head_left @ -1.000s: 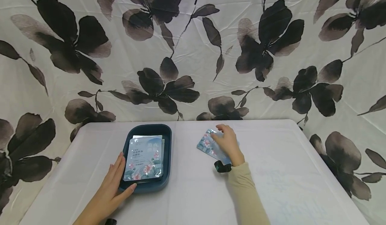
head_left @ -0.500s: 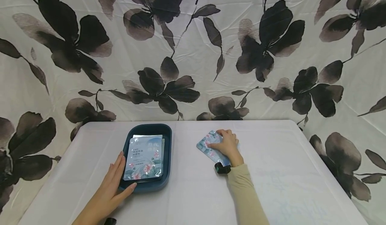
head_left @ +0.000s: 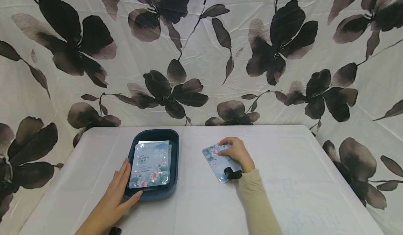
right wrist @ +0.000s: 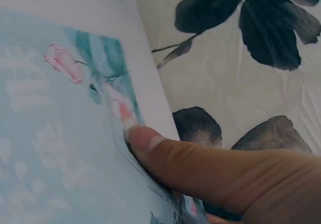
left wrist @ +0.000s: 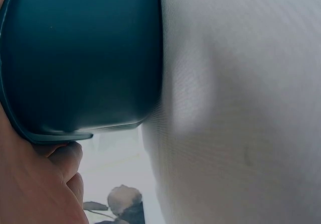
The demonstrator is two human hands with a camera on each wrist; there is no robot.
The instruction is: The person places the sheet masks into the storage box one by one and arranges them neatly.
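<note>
In the head view a dark blue tray (head_left: 174, 172) stands on the left half of the table. Light blue sheet mask packets (head_left: 151, 165) with pink flowers are stacked in it. My left hand (head_left: 114, 193) rests along the tray's left side with fingers straight, the thumb at its near rim. The left wrist view shows the tray's outer wall (left wrist: 85, 58) and the bent fingers (left wrist: 67, 161) beside its rim. Right of the tray, my right hand (head_left: 236, 152) pinches another sheet mask packet (head_left: 220, 166). In the right wrist view the thumb (right wrist: 170, 158) presses on that packet's face; the fingers beneath are mostly hidden.
A white cloth covers the table (head_left: 195, 210). Behind its far edge hangs a white curtain (head_left: 220, 98) printed with dark flowers. Black camera mounts sit at my right wrist (head_left: 233, 173) and left wrist (head_left: 115, 231).
My right hand has closed its thumb and fingers on the packet, which has turned and shifted slightly left and nearer. The left hand and tray have stayed put.
</note>
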